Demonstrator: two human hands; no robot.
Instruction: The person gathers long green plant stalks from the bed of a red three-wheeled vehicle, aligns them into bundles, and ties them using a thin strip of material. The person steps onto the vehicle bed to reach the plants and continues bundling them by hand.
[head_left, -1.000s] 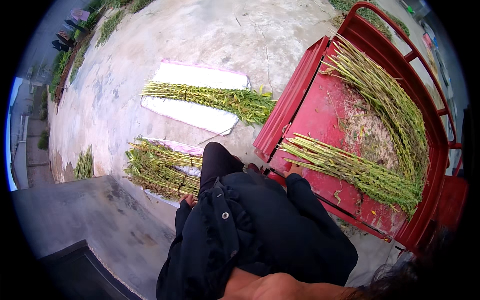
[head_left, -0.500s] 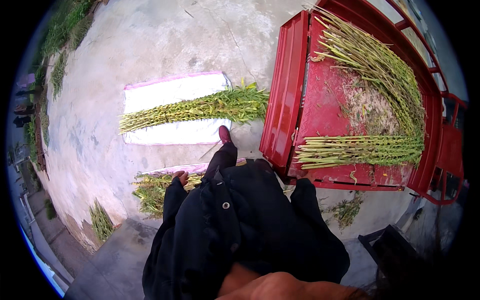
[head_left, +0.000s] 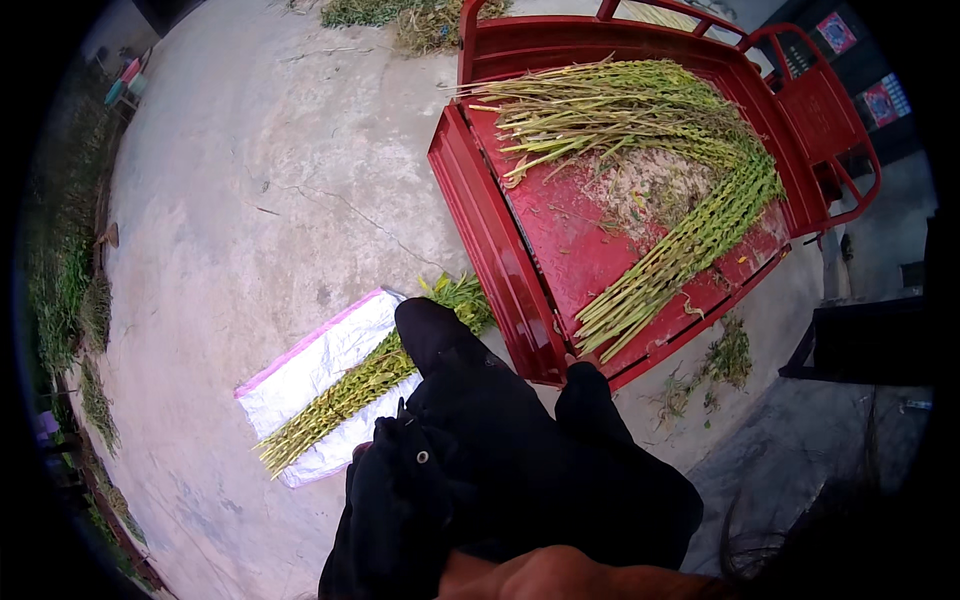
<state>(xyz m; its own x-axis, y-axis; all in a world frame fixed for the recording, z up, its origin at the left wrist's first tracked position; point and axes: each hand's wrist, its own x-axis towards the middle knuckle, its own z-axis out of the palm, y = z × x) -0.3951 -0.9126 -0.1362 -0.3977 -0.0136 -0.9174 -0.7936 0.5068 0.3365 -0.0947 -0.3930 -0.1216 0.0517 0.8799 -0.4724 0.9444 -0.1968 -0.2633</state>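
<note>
Only a sliver of my left hand (head_left: 361, 449) shows beside the dark jacket, close to a white sheet (head_left: 318, 372) with a pink edge; its fingers are hidden. On that sheet lies a long bundle of cut green stalks (head_left: 345, 397), which look like sesame. My raised dark-clad leg (head_left: 440, 338) covers part of the bundle. My right hand (head_left: 580, 361) is at the rear corner of a red cargo bed (head_left: 545, 245), near the butt ends of another stalk bundle (head_left: 665, 260); its sleeve and small size hide the finger shape.
The red tailgate (head_left: 490, 255) hangs lowered at the bed's rear. More stalks (head_left: 610, 100) lie along the bed's far side, around pale chaff (head_left: 655, 195). Loose plants (head_left: 728, 355) lie on the concrete at the right, with a dark frame (head_left: 850, 340) beyond.
The view has turned, so the cargo bed and sheet appear slanted. My leg now rises over the stalks on the sheet. My left hand, plainly visible before, is mostly hidden.
</note>
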